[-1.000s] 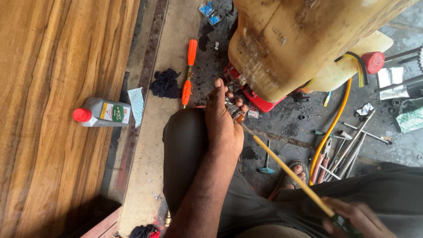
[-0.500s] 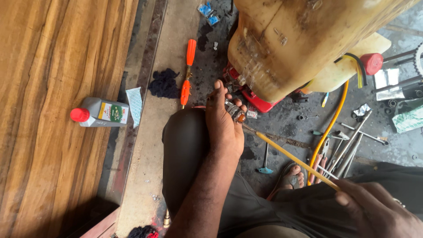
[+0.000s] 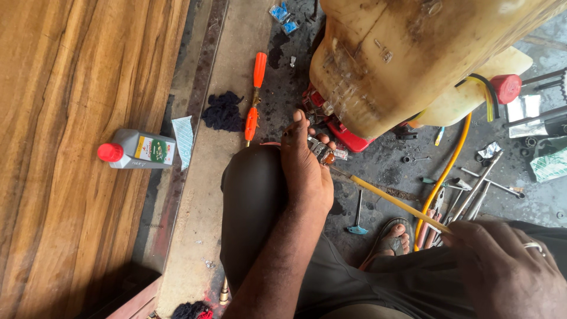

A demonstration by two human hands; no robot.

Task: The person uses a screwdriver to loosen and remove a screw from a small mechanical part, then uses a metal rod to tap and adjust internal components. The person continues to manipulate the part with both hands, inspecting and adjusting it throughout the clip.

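Observation:
My left hand (image 3: 304,168) reaches forward over my knee and grips a small metal part (image 3: 322,150) at the base of a big dirty yellow tank (image 3: 407,59). The tank sits on a red machine base (image 3: 348,134). My right hand (image 3: 508,269), with a ring on one finger, is closed on the near end of a long thin yellow rod (image 3: 390,201). The rod's far end points at the metal part under my left hand.
Two orange-handled screwdrivers (image 3: 255,97) and a dark rag (image 3: 223,111) lie on the concrete ledge. A grey oil bottle with a red cap (image 3: 139,150) lies on the wooden boards. Several wrenches and tools (image 3: 472,183), a yellow hose (image 3: 440,177) and my sandalled foot (image 3: 393,236) are on the oily floor.
My right hand has slid forward along the yellow rod and shows more fully. My left hand stays on the metal part.

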